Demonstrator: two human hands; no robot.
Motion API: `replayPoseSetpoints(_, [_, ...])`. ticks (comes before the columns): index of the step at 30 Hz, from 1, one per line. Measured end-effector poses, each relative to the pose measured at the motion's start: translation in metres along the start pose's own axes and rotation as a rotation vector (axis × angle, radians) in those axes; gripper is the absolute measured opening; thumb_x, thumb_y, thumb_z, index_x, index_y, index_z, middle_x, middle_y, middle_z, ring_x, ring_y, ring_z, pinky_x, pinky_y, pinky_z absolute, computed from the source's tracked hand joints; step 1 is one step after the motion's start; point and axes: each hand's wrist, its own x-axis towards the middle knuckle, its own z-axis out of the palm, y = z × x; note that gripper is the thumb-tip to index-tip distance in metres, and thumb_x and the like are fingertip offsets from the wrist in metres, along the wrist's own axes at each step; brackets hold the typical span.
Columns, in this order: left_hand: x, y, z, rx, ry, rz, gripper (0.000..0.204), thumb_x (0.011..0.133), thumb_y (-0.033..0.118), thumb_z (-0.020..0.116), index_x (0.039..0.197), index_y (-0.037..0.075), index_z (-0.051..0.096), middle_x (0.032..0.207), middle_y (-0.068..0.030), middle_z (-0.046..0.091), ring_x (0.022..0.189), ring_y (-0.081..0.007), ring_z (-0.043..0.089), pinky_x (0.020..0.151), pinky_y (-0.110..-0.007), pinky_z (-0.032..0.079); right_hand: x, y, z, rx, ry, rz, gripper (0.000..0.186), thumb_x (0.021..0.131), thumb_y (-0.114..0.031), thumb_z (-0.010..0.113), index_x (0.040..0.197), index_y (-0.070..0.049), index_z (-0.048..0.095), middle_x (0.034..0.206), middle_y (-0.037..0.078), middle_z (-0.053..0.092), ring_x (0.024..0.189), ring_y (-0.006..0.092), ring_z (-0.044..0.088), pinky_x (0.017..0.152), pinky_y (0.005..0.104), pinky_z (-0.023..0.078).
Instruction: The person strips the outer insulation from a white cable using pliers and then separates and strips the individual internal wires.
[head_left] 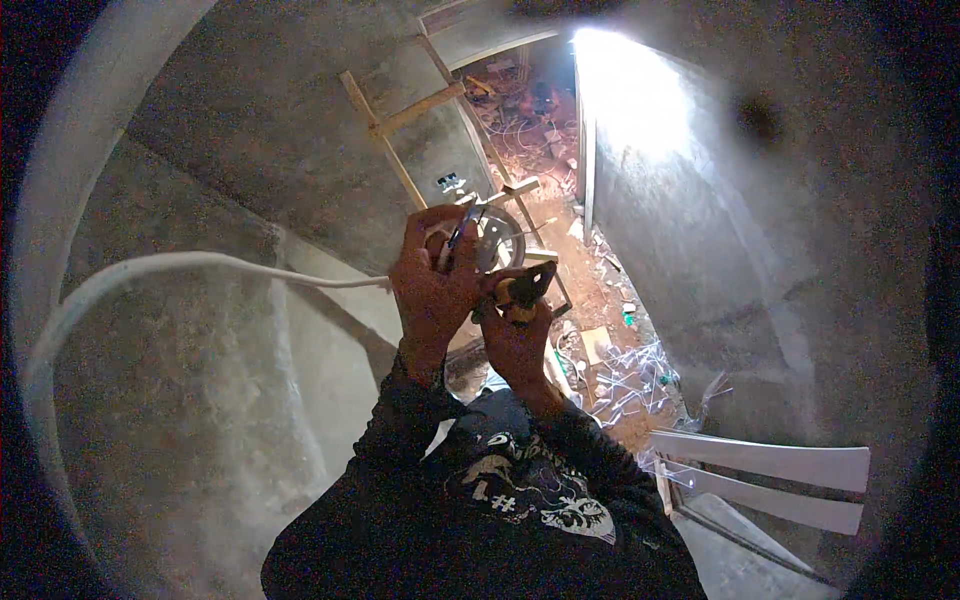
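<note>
My left hand (435,285) is raised in front of my chest, its fingers curled round the near side of a round, grey, partly see-through fitting (505,238). A thin dark strip shows by its fingertips. Reaching in from the left, a white cable (330,281) ends at the back of this hand; whether the fingers grip it is hidden. Just right and lower, my right hand (515,345) is closed on a black-and-yellow hand tool (522,292), whose dark pointed end sticks out to the upper right. Its exact kind is too dark to make out. The two hands nearly touch.
A wooden ladder (420,108) stands beyond my hands, near a wall socket (451,182). Rubble and white strip offcuts (640,380) litter the dirt floor. Long white panels (765,460) lean at the right. Bare grey walls (720,270) rise around, and bright light enters at the doorway.
</note>
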Motion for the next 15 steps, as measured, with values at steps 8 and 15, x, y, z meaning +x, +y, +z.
replayPoseSetpoints(8, [0.004, -0.009, -0.002, 0.074, 0.019, -0.054, 0.018, 0.086, 0.012, 0.065, 0.101, 0.002, 0.062, 0.084, -0.0097, 0.067, 0.070, -0.0082, 0.059, 0.057, -0.025, 0.047, 0.005, -0.010, 0.005, 0.127, -0.045, 0.126, 0.011, 0.084, 0.002, 0.061, 0.092, -0.001, 0.056, 0.083, 0.006, 0.061, 0.069, 0.0113, 0.059, 0.058, 0.0249, 0.048])
replayPoseSetpoints(15, [0.007, -0.019, -0.008, 0.043, 0.025, 0.011, 0.015, 0.086, 0.011, 0.065, 0.097, 0.001, 0.065, 0.079, -0.0064, 0.066, 0.066, -0.0089, 0.058, 0.056, -0.024, 0.046, 0.011, -0.021, 0.003, 0.083, -0.090, 0.185, 0.010, 0.084, 0.001, 0.062, 0.091, -0.001, 0.055, 0.079, 0.006, 0.063, 0.068, 0.0110, 0.060, 0.058, 0.0246, 0.048])
